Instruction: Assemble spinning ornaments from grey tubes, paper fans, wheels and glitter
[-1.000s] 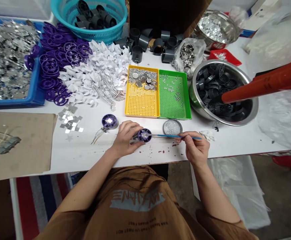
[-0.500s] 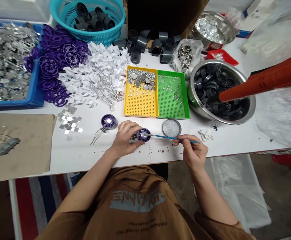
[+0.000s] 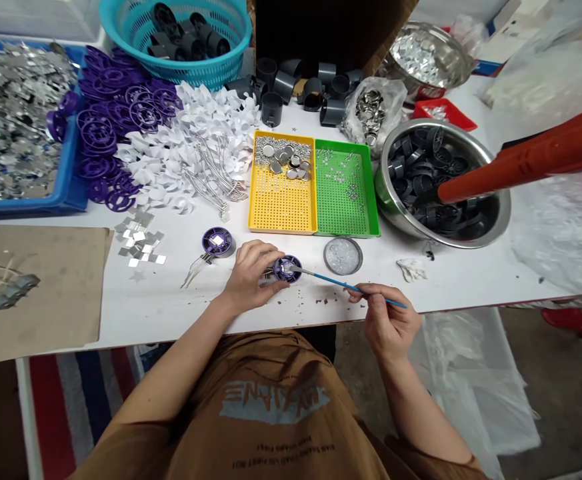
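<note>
Right, left hand (image 3: 251, 277) grips purple-rimmed part (image 3: 285, 275) on white table (image 3: 445, 287); right hand (image 3: 391, 321) pinches blue brush (image 3: 335, 281), tip over part's middle, contact too small to confirm.

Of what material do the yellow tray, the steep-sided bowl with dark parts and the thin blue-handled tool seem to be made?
Yellow tray: probably plastic, glossy, with regular, molded-looking holes.
Bowl: likely stainless steel, polished; its wall shows silvery reflections.
Blue-handled tool: handle smooth, evenly coloured, perhaps painted wood or plastic; tip unclear.
</note>
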Demonstrator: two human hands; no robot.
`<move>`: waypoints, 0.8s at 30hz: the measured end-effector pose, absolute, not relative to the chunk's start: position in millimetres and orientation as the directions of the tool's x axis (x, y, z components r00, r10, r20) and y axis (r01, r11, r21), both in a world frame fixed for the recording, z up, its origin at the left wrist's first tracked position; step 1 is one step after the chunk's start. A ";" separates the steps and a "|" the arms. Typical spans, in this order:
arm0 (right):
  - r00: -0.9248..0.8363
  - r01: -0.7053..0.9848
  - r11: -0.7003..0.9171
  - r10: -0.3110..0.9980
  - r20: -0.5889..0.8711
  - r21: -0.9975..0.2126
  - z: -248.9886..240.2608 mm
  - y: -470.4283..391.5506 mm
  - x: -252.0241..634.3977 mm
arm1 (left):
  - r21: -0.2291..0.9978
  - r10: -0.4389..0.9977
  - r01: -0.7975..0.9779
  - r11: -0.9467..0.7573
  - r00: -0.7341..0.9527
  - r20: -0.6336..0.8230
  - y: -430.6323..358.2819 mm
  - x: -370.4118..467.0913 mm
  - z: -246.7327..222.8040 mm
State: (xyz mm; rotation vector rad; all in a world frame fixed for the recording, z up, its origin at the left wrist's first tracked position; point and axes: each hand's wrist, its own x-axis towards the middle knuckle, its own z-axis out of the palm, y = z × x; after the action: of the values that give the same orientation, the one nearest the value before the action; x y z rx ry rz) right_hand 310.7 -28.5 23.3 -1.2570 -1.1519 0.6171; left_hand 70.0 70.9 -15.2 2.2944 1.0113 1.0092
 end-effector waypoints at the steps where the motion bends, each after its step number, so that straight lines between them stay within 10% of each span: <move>1: 0.332 0.243 0.280 0.875 0.351 -0.929 22.9 -29.3 310.8 | 0.625 0.763 0.446 -0.640 0.467 0.447 71.0 70.0 -15.4; 9: 0.077 0.408 0.408 0.876 0.476 -0.817 16.1 -41.6 320.2 | 0.625 0.766 0.453 -0.636 0.469 0.439 71.5 69.5 -17.6; 24: 0.160 0.369 0.424 0.848 0.506 -0.827 11.6 -38.6 318.8 | 0.622 0.763 0.451 -0.640 0.471 0.442 71.4 70.1 -14.8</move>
State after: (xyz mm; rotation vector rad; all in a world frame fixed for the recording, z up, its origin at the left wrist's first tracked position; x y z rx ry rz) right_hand 318.8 -38.6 11.6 -1.1582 -1.4366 0.4837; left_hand 70.1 71.4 -14.8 2.3014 1.0139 1.0020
